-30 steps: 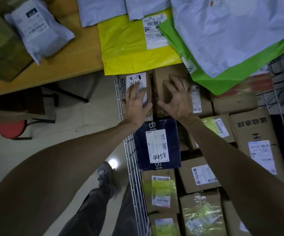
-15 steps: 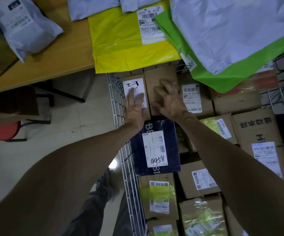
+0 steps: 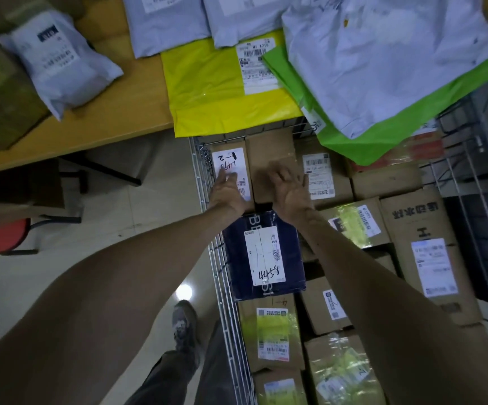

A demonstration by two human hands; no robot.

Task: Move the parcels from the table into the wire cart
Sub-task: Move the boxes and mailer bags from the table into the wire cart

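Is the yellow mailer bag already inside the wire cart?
No, the yellow mailer bag lies on the wooden table, outside the wire cart.

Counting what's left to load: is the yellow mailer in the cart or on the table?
On the table: the yellow mailer lies flat there, overhanging the wire cart.

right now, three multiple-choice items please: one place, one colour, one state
1. Where is the dark blue box? A on the table B in the wire cart C on the floor
2. The large grey mailer lies on a mailer of which colour? A green B red C black
3. How is the left hand? A flat on a labelled brown box B gripping a mailer C hanging idle
Answers: 1 B, wire walls surround it. 2 A, the green mailer shows beneath. 3 A, fingers straight on it.
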